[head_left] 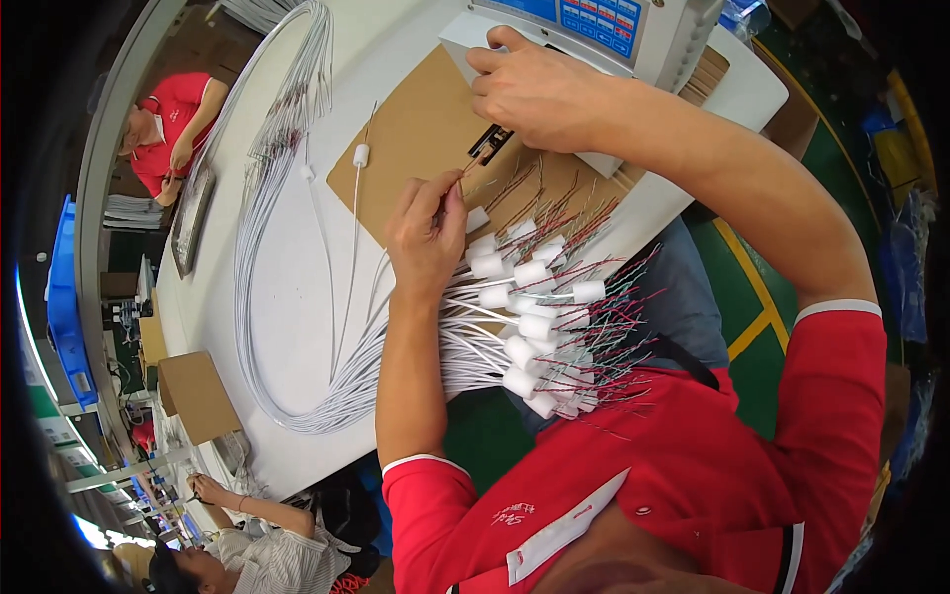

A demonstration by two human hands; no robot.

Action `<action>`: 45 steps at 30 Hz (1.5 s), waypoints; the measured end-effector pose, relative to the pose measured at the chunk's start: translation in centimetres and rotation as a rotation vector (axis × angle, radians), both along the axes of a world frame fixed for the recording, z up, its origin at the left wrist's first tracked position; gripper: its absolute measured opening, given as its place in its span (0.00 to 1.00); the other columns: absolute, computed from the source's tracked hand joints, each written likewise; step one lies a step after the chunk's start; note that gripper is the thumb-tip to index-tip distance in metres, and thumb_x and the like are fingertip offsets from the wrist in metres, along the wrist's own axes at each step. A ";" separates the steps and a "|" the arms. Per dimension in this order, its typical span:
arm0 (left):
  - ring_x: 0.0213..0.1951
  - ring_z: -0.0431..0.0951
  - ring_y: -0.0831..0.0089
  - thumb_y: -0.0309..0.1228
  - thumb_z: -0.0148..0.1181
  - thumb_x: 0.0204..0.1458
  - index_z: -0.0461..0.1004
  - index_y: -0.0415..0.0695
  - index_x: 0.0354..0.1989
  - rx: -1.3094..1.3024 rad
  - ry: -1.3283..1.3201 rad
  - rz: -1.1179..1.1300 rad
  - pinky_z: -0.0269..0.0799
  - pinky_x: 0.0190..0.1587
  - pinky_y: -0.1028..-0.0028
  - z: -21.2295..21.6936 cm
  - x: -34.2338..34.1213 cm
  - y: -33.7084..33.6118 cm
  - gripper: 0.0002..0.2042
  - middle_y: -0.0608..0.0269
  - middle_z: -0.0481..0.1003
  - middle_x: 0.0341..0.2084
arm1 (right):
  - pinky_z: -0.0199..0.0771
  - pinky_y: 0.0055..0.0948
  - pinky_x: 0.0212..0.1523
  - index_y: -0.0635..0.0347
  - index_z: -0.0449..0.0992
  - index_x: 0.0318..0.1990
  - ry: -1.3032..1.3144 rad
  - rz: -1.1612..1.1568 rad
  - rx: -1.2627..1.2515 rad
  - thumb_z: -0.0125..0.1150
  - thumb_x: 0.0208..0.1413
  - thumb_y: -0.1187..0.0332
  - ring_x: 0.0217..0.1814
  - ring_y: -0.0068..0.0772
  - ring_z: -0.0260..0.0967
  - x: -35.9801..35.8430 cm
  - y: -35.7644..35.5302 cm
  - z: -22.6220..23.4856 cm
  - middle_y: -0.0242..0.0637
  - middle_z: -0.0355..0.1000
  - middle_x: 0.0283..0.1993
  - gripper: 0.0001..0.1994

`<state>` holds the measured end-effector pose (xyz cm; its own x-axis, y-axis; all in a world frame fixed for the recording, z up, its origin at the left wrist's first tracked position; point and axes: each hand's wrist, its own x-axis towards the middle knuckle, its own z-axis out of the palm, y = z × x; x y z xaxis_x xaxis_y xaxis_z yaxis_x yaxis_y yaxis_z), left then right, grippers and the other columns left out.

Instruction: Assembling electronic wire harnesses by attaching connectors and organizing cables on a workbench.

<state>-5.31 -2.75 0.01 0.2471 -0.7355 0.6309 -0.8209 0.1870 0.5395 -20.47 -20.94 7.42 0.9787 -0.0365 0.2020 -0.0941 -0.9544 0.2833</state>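
My left hand (427, 233) is closed in a pinch on thin reddish-brown wires (475, 163). Their far ends run up to a small black fixture (491, 145) at the front of a white machine (473, 45). Just above that fixture, my right hand (539, 94) rests against the machine with its fingers curled. What lies under those fingers is hidden. Below and right of my left hand lies a large bundle of white cables (346, 396). White cylindrical sleeves (534, 329) sit near their ends, with twisted red, green and brown wires fanning out toward me.
Brown cardboard (401, 114) covers part of the white table (297, 327). One separate cable with a white sleeve (361, 155) lies across it. A cardboard box (201, 396) stands at the left edge. Two other people (178, 124) work at the far left and lower left.
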 end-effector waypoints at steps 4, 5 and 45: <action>0.25 0.76 0.68 0.19 0.65 0.55 0.84 0.39 0.41 0.039 -0.016 0.018 0.71 0.30 0.71 -0.1 0.0 0.0 0.07 0.58 0.77 0.27 | 0.57 0.44 0.69 0.60 0.83 0.31 -0.009 -0.013 -0.001 0.64 0.45 0.76 0.57 0.36 0.68 0.0 0.1 0.2 0.34 0.78 0.34 0.05; 0.25 0.76 0.68 0.19 0.65 0.55 0.84 0.39 0.41 0.039 -0.016 0.020 0.71 0.30 0.71 -0.2 0.0 0.0 0.07 0.58 0.77 0.27 | 0.57 0.44 0.69 0.60 0.83 0.31 0.009 -0.026 0.005 0.65 0.45 0.76 0.56 0.36 0.68 0.0 0.2 0.3 0.34 0.78 0.34 0.05; 0.23 0.73 0.69 0.21 0.66 0.57 0.84 0.39 0.41 0.040 -0.035 0.029 0.70 0.28 0.70 -0.2 0.1 -0.6 0.05 0.59 0.74 0.25 | 0.60 0.44 0.66 0.60 0.85 0.31 -0.011 -0.031 -0.014 0.66 0.45 0.75 0.62 0.37 0.68 -0.5 0.9 1.0 0.39 0.81 0.37 0.05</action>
<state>-5.22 -3.30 -0.18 0.2471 -0.7531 0.6097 -0.8444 0.1413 0.5167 -20.98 -20.02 8.39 0.9748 -0.0638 0.2138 -0.1268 -0.9468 0.2958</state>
